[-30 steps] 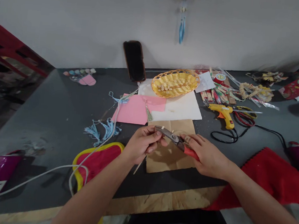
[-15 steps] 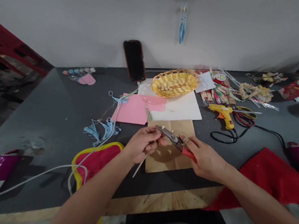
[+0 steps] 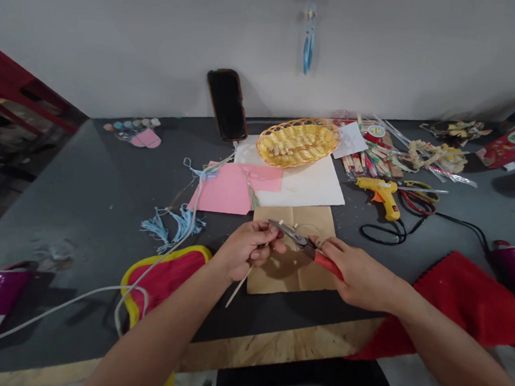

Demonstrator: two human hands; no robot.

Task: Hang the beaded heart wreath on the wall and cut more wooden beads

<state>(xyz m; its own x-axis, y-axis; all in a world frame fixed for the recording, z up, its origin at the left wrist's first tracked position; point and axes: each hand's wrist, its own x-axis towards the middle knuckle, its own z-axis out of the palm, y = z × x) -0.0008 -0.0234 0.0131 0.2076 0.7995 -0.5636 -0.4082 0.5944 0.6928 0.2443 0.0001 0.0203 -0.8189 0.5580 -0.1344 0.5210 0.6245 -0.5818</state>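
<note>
My left hand [image 3: 250, 247] pinches a thin pale stick [image 3: 239, 287], whose long end slants down toward the table edge. In my right hand [image 3: 351, 267] are pruning shears [image 3: 296, 236] with red handles. Their metal blades reach left to my left fingertips, around the upper end of the stick; whether they touch it I cannot tell. Both hands are held over a creased brown paper sheet [image 3: 295, 280]. Behind it lie a pink sheet [image 3: 221, 193] and a white sheet [image 3: 321, 189], with a yellow woven basket [image 3: 262, 139] of small pale pieces on the white one.
A yellow glue gun [image 3: 386, 195] with a black cord lies right of the papers. Blue tassels [image 3: 159, 228] and a white cable [image 3: 199, 194] are at left. A phone [image 3: 227, 103] leans on the wall. Red cloth [image 3: 450, 300] covers the right front edge.
The view has shifted slightly, moving the table's things a little left in the picture. My hands keep nearly the same pose, and the shears' handles look slightly closer together.
</note>
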